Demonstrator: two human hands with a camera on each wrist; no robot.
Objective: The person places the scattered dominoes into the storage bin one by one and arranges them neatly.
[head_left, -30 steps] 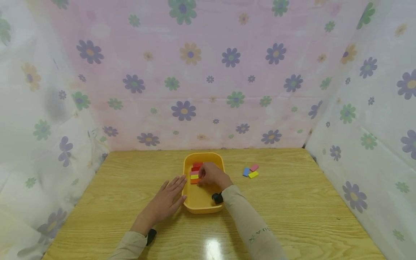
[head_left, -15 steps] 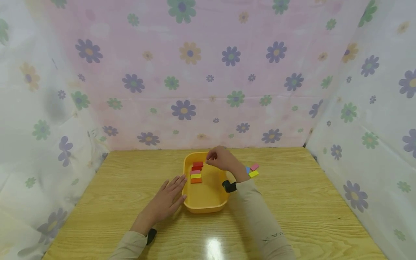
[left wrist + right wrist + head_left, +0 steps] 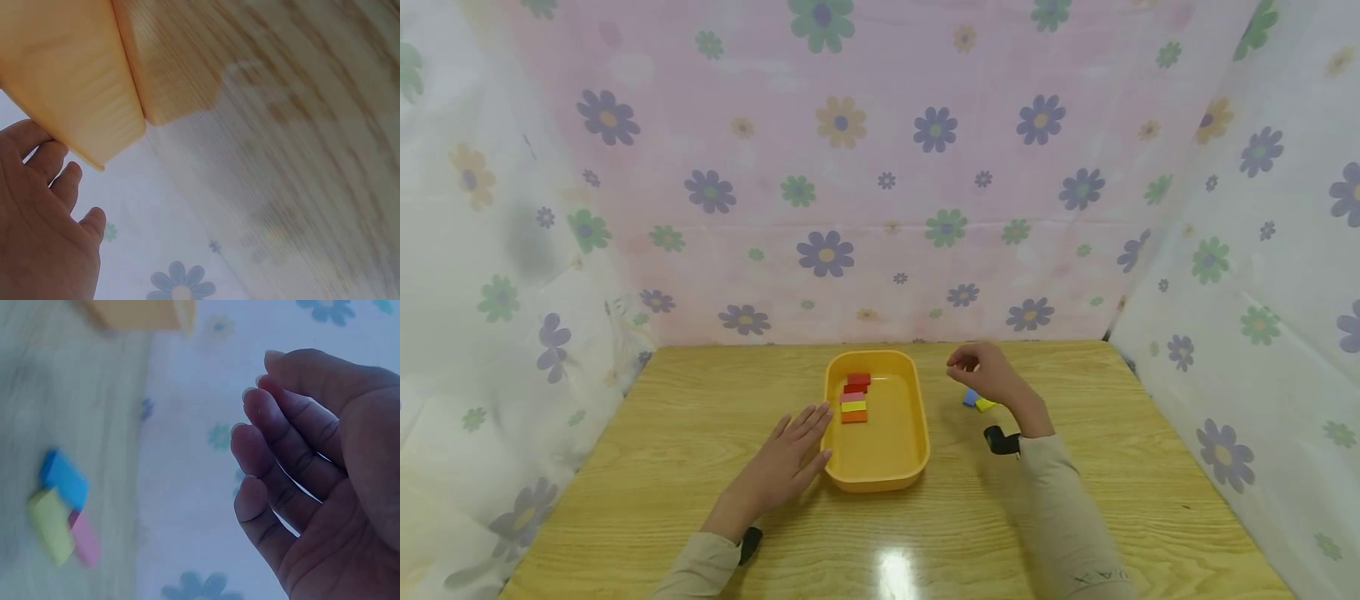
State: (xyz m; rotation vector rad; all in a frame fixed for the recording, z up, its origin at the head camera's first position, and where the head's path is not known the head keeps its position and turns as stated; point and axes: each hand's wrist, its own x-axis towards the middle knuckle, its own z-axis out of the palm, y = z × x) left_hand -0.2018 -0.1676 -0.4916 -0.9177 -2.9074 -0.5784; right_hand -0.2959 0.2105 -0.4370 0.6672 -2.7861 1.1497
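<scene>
A yellow tray (image 3: 887, 475) sits mid-table with a row of small blocks (image 3: 853, 398) in red, pink, yellow and orange along its left side. My left hand (image 3: 786, 462) lies flat on the table, its fingers straight and touching the tray's left wall (image 3: 69, 81). My right hand (image 3: 981, 371) hovers empty right of the tray, fingers loosely curled, just above a blue block (image 3: 970, 397) and a yellow block (image 3: 985, 405). The right wrist view shows the blue block (image 3: 65, 481), yellow block (image 3: 50, 528) and a pink block (image 3: 86, 540) lying together below the fingers (image 3: 275, 450).
The wooden table (image 3: 1075, 467) is walled by flowered curtains at the back and both sides (image 3: 880, 167). Bare wood lies in front of the tray and on the far left and right.
My right hand has left the blocks in the tray, lifted out and moved right to above the loose blocks. The left hand has stayed put.
</scene>
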